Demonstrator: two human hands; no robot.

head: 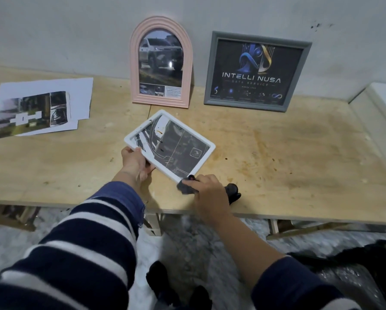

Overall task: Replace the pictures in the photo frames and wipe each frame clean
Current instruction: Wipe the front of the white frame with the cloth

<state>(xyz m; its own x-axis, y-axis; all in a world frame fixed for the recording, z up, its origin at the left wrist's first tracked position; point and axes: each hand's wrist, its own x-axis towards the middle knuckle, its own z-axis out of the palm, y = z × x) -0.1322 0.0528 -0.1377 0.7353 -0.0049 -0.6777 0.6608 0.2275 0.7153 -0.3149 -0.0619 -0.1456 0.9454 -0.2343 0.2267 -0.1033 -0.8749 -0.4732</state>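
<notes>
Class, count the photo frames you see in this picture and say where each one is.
3. The pink arched frame and grey frame lean against the wall; the white frame is held above the table. None seems hidden.

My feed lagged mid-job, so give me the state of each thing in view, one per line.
White frame: tilted, picture inside, held at one corner.
Left hand: grips the white frame.
Right hand: holds the dark cloth against the frame's near corner.
Dark cloth: bunched up.
Pink frame: upright against wall, filled.
Grey frame: leaning on wall, filled.
Loose prints: flat on table.
</notes>
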